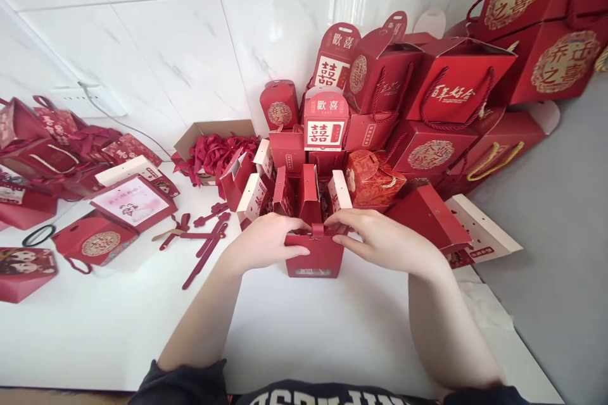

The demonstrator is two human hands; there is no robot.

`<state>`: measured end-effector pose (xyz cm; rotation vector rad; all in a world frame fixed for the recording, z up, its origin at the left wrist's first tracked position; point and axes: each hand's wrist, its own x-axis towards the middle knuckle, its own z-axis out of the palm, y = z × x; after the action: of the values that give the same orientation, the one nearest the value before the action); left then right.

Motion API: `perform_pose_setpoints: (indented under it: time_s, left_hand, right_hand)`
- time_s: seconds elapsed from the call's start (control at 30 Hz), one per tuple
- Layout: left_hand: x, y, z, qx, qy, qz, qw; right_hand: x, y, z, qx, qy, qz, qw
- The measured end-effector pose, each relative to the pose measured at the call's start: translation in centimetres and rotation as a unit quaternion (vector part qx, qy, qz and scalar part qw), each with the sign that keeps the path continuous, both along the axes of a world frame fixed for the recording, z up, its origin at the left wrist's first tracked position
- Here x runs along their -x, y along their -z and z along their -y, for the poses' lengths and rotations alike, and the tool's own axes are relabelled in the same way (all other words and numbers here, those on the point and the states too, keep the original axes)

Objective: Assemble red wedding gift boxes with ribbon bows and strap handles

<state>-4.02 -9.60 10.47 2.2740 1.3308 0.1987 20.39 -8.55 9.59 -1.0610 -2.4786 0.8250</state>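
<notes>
A small red gift box point(314, 257) stands on the white table point(294, 329) right in front of me. My left hand point(266, 242) grips its top left edge with the fingers curled over the flap. My right hand point(380, 239) pinches the top right edge, fingertips pressed on the flap near the centre tab. Both hands meet over the box's top.
Behind the box stand several open red boxes point(304, 193) and a stack of larger red gift boxes point(427, 101) against the tiled wall. Red ribbon strips point(206, 240) lie to the left, with flat red boxes point(95, 240) and bags further left. A cardboard carton point(213, 145) holds red ribbons.
</notes>
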Motion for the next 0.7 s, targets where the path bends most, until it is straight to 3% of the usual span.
perform_pose_setpoints:
  time_s: [0.17,0.3,0.5,0.7]
  left_hand:
    - [-1.2,0.5,0.5,-0.009,-0.044,0.066,0.997]
    - [-1.7,1.8,0.0,-0.043,-0.062,0.054,0.996]
    - [-1.3,3.8,-1.7,-0.11,0.067,0.065,0.989]
    - [-1.5,4.0,-1.9,-0.126,0.103,0.102,0.981]
  right_hand:
    - [-0.5,-0.2,0.1,0.007,0.024,-0.007,1.0]
    - [-0.4,-0.4,0.0,0.01,0.029,-0.012,0.999]
    - [0.4,-0.8,-0.3,0.022,0.004,-0.079,0.997]
    - [0.6,-0.7,-0.4,0.014,0.01,-0.073,0.997]
